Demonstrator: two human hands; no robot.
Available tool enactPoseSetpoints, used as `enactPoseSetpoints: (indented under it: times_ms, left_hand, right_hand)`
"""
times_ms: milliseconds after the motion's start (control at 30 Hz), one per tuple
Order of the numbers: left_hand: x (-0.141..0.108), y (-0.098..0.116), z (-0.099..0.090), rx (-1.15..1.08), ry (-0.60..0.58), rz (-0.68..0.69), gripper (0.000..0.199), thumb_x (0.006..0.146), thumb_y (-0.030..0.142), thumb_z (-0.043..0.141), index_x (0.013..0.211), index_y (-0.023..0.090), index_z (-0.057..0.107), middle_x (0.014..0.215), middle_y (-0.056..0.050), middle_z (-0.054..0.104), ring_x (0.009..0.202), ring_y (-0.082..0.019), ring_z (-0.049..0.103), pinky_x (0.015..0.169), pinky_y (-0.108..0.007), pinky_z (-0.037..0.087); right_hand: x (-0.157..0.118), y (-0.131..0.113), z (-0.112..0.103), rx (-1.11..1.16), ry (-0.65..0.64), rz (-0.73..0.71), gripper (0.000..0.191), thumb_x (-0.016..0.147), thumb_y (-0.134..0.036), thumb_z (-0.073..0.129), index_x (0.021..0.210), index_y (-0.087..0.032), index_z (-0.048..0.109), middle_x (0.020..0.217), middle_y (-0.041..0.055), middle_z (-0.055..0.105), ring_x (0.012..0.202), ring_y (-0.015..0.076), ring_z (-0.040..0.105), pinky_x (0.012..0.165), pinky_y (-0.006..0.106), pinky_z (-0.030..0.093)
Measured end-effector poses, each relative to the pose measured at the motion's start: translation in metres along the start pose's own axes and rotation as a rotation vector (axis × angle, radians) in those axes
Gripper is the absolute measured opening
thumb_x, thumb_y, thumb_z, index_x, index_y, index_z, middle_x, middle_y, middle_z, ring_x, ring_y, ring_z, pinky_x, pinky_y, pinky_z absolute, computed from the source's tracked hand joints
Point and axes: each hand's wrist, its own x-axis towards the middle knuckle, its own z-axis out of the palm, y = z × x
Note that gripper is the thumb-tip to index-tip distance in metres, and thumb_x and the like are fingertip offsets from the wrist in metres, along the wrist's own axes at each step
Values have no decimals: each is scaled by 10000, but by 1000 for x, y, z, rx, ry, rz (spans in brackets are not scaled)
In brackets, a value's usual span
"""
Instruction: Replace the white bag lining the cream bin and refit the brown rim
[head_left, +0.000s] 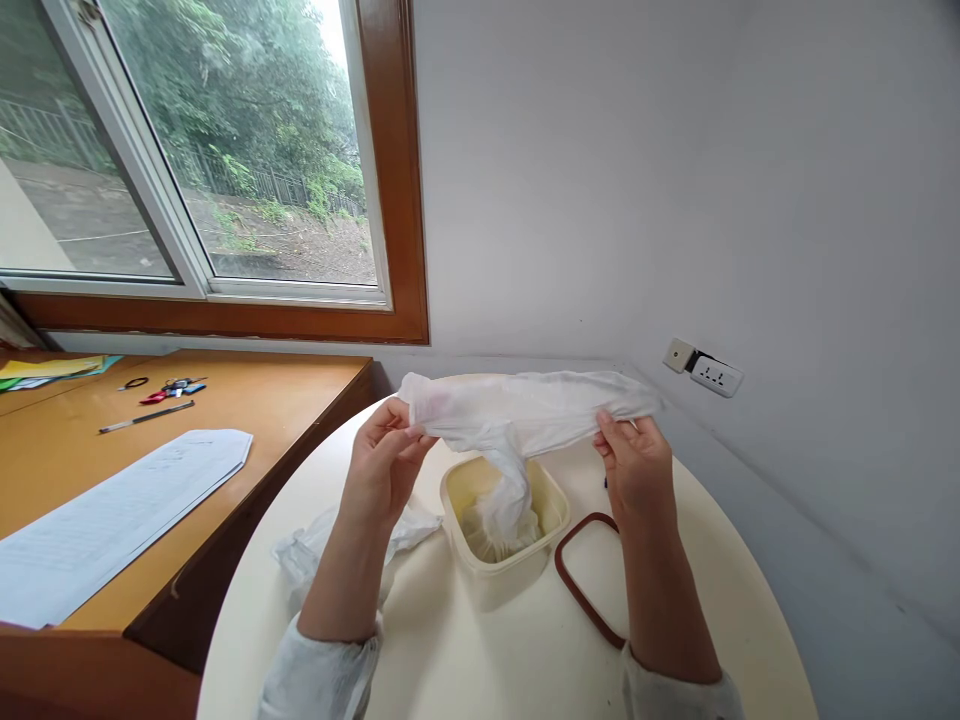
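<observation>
A white plastic bag [517, 405] is stretched sideways between my two hands, its lower part twisting down into a cream plastic bin [455, 520]. My left hand [386, 455] pinches the bag's left end. Closed on its right end is my right hand [634, 460]. The bin stands on a round cream table [487, 660]. To its right lies a brown rounded-square ring [581, 585], partly covered by my right forearm. Another crumpled white plastic bag [304, 550] rests on the left, partly behind my left forearm.
An orange-brown desk [300, 400] adjoins the table at left, holding paper sheets [142, 510], a pen [146, 417] and keys [176, 388]. Behind are a window [262, 150] and a white wall [562, 200] with a power socket [716, 375]. A small dark object shows beside my right wrist.
</observation>
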Motion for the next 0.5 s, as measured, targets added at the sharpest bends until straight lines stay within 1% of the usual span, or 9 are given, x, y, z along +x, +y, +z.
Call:
enactPoseSetpoints:
  times_ms: [100, 200, 267, 333, 400, 467, 500]
  left_hand:
    - [0, 2, -2, 35, 8, 32, 131, 657, 183, 630, 631, 177, 501, 649, 21, 499, 674, -119, 514, 652, -273, 449]
    - [-3, 4, 3, 59, -19, 54, 134, 672, 193, 640, 640, 179, 511, 672, 16, 521, 705, -128, 527, 672, -281, 451]
    - [-5, 5, 8, 87, -47, 64, 137, 686, 203, 646, 650, 180, 515, 680, 17, 529, 691, -122, 524, 695, -287, 452]
    - [-7, 6, 11, 171, -53, 55, 124, 715, 228, 641, 686, 183, 529, 704, 14, 540, 701, -123, 532, 733, -296, 451]
    - [-9, 5, 10, 328, -51, 17, 109, 752, 271, 623, 764, 187, 554, 791, -10, 572, 802, -153, 560, 801, -318, 444]
    - [-13, 4, 5, 516, -48, -38, 177, 775, 328, 603, 890, 198, 569, 976, -51, 589, 975, -203, 550, 874, -346, 423]
    - [-16, 4, 1, 605, -51, -78, 238, 782, 360, 591, 966, 211, 563, 1088, -69, 568, 1059, -228, 523, 900, -364, 413]
  right_hand:
    - [2, -1, -3, 76, 55, -5, 269, 635, -300, 735, 833, -194, 586, 696, -29, 574, 537, 66, 455, 536, 231, 391]
    - [3, -3, -2, 146, 54, 20, 262, 635, -288, 736, 822, -197, 576, 740, -19, 598, 555, 74, 520, 517, 227, 384]
    - [3, -3, -1, 188, 44, 31, 260, 634, -274, 737, 828, -199, 581, 786, -7, 620, 615, 105, 592, 529, 229, 400]
    - [3, -1, -1, 198, 19, 44, 239, 638, -266, 733, 818, -190, 596, 815, 8, 636, 702, 152, 643, 576, 250, 438]
    - [2, 6, -1, 164, -26, 69, 215, 649, -276, 720, 807, -172, 618, 835, 33, 658, 801, 200, 658, 671, 300, 478]
    - [0, 16, -2, 85, -84, 104, 230, 655, -290, 709, 834, -161, 643, 883, 65, 679, 895, 231, 645, 777, 361, 484]
    - [-2, 22, -3, 42, -115, 123, 250, 657, -294, 705, 863, -163, 651, 919, 76, 684, 936, 238, 633, 823, 386, 476]
